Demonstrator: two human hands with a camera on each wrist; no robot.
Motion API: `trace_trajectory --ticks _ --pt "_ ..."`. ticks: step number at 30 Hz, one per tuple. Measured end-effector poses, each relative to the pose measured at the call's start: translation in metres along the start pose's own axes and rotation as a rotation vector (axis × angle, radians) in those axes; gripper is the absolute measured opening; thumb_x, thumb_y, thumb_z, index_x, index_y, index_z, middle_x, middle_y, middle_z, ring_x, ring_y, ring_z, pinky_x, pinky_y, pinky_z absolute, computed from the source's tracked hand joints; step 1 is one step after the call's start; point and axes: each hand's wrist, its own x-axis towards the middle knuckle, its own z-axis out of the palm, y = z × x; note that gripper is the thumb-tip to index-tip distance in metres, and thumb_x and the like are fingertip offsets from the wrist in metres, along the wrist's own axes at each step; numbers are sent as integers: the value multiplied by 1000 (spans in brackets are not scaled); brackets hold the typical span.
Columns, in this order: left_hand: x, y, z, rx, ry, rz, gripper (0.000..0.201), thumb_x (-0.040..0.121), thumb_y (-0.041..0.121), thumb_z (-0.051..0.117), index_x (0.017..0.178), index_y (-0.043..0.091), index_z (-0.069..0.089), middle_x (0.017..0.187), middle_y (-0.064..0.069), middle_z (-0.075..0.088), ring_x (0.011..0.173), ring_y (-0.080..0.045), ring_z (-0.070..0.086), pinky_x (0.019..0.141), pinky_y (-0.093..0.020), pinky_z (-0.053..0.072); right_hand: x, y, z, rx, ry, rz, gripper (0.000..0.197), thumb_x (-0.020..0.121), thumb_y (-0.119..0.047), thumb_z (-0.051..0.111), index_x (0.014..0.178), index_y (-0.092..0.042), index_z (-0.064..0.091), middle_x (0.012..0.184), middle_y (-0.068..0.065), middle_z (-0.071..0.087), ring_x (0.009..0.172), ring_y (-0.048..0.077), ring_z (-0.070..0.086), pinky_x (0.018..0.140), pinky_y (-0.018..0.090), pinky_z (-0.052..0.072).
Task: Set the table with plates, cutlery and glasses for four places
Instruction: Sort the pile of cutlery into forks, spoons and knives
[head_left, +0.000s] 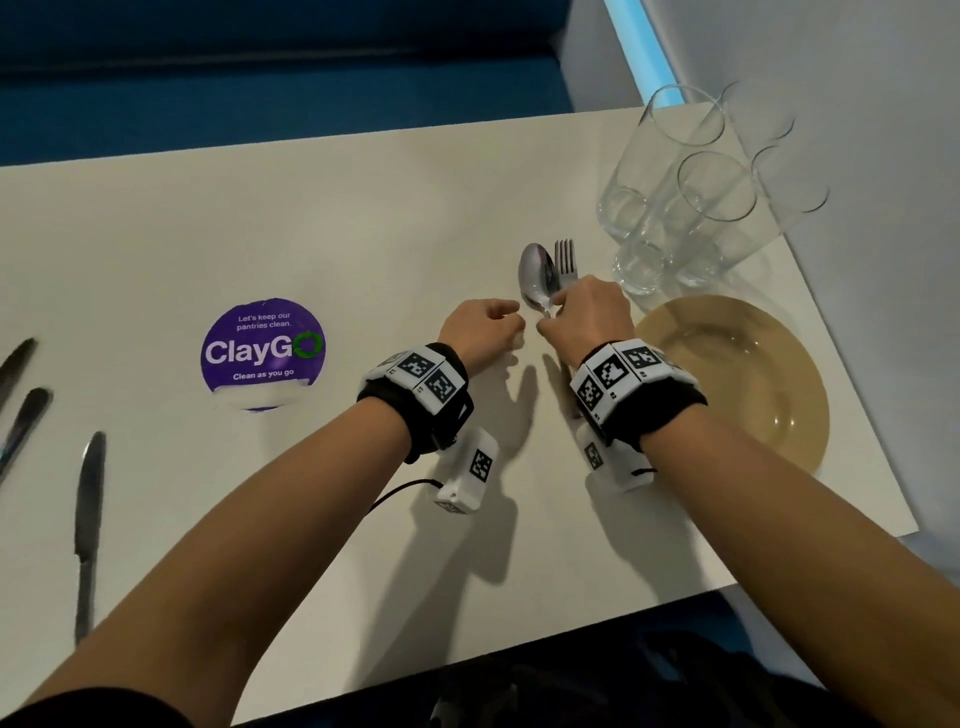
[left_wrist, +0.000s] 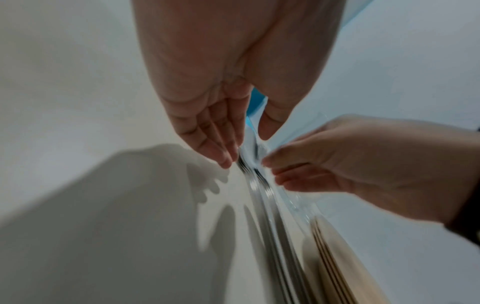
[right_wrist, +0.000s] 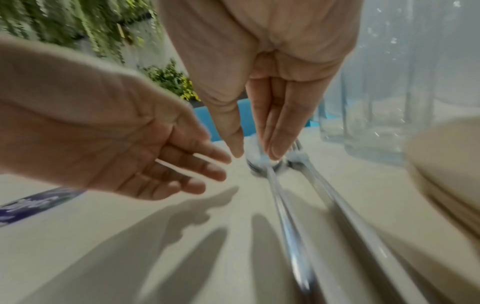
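Head view: your right hand (head_left: 589, 312) sits over the spoon (head_left: 536, 278) and fork (head_left: 565, 262) lying together on the table (head_left: 363, 218), left of the plate (head_left: 737, 374), near the glasses (head_left: 675, 192); your left hand (head_left: 480, 330) hangs just beside, loosely curled, holding nothing.

Left wrist: blurred; fingers relaxed, thumb apart.

Right wrist: your fingertips (right_wrist: 275, 152) rest straight on the spoon's neck; thumb apart, no pinch.

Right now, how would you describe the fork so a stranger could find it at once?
Start at the tan plates near the table's right edge. Left of them, before the glasses, lie a spoon and the fork under the right hand. The fork has tines, not a round bowl.
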Motion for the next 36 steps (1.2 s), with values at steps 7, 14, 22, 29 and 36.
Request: trace_trajectory --ticks 7,14,22,29,36 --pt "-56 -38 -106 78 252 24 33 86 18 58 119 19 61 109 -6 68 102 -23 64 94 -39 51 -40 -100 13 121 -102 -294 33 80 -25 69 111 -13 69 108 3 69 95 5 60 92 23 45" --pt "-141 -115 -254 175 545 -58 24 84 19 60 108 19 63 92 3 64 91 -17 62 79 -24 45 -134 -224 85 43 -364 -512 23 81 -31 70 95 -15 76 96 2 74 91 16 63 77 23 46" --pt "-191 -193 -374 582 541 -109 30 82 22 67 110 14 61 107 -4 67 101 -22 60 85 -27 44 -217 -304 179 -185 -574 -363 47 68 -50 77 82 -8 64 76 4 62 75 21 61 54 27 46" --pt "-161 -182 -383 870 409 -91 26 84 25 61 100 5 68 99 -13 69 88 -30 64 71 -31 48 -245 -308 196 -164 -514 -199 45 66 -38 83 75 -11 48 70 1 49 72 22 53 46 23 36" --pt "-149 -170 -367 1045 331 -159 27 97 17 44 117 4 57 122 -11 59 118 -27 52 87 -29 40 -247 -308 198 -131 -437 -133 41 75 -30 76 63 -13 41 78 5 52 73 22 52 63 26 42"
